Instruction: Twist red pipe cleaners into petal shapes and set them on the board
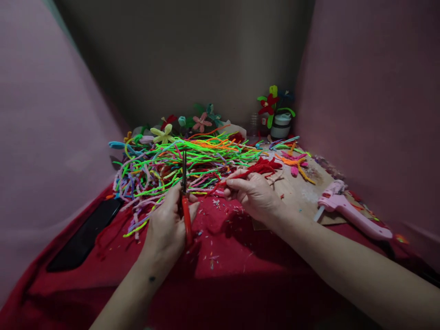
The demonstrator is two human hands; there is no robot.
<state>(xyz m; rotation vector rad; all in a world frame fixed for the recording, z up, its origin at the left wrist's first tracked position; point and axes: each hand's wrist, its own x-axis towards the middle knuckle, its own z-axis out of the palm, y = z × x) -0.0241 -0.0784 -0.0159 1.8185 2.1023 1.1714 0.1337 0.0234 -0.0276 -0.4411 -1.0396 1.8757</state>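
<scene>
My left hand (167, 224) is wrapped round a red-handled tool (187, 217). Its long, thin dark jaws point up and away; whether it is pliers or scissors I cannot tell. To the right, the thumb and fingers of my right hand (252, 195) pinch fuzzy red pipe cleaners (263, 167), whose bunched, leaf-like ends stick out beyond the hand. A thin red end reaches left toward the tool, apart from its jaws. Behind both hands lies a tangled heap of coloured pipe cleaners (202, 151), mostly bright green, pink and purple.
A black phone (84, 236) lies at the left on the red cloth (220, 261). On the right, a pink glue gun (354, 213) rests across a cardboard sheet (299, 197). Pipe-cleaner flowers (268, 105) stand behind by a lidded cup (281, 126). Small trimmings are scattered in front.
</scene>
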